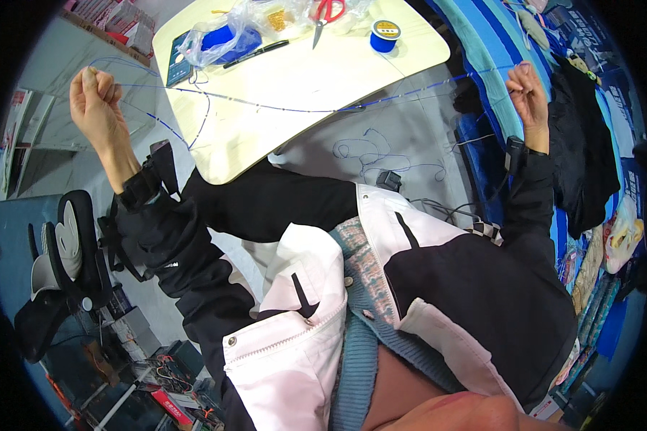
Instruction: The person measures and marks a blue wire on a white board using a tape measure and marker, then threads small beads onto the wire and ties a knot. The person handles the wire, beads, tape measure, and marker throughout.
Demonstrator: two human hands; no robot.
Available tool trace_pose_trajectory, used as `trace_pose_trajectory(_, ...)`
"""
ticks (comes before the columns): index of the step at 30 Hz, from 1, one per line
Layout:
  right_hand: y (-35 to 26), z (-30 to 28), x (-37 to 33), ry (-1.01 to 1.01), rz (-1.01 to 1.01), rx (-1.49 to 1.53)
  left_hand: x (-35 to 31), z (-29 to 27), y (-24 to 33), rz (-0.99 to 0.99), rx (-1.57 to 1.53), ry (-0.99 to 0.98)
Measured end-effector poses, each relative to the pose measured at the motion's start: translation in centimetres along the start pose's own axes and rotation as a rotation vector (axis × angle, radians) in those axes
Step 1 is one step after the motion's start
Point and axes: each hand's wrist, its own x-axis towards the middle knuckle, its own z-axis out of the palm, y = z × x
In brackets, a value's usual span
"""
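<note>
A thin blue cord strung with small blue and pale beads (302, 110) hangs in a shallow curve between my hands, across the front of the cream table (295, 79). My left hand (97, 100), raised at the far left, has its fingers pinched on the cord, and a loose beaded length dangles below it. Out at the far right, my right hand (528, 97) pinches the other end of the strand. On the tabletop stand a spool of blue thread (383, 43) and red-handled scissors (319, 32), beside a plastic bag of blue beads (231, 44).
A phone (179, 61) and a black pen (256, 54) lie on the table near a clear bag with yellow beads (275, 20). Tangled blue cord (381, 154) trails over the floor. A blue striped bed cover (482, 43) borders the right; a black chair (86, 251) stands left.
</note>
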Motion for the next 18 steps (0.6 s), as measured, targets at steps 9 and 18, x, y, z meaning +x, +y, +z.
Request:
trace_pose_trajectory(9, -4.1, 6.1, 1.7, -0.236, -0.026, 0.165, 0.1, -0.5, -0.3, -0.005, -0.003, -0.039)
trace_pose_trajectory(18, -4.1, 1.0, 0.7, -0.366, 0.091, -0.225, -0.5, 0.7, 0.1, -0.002, -0.04, -0.093)
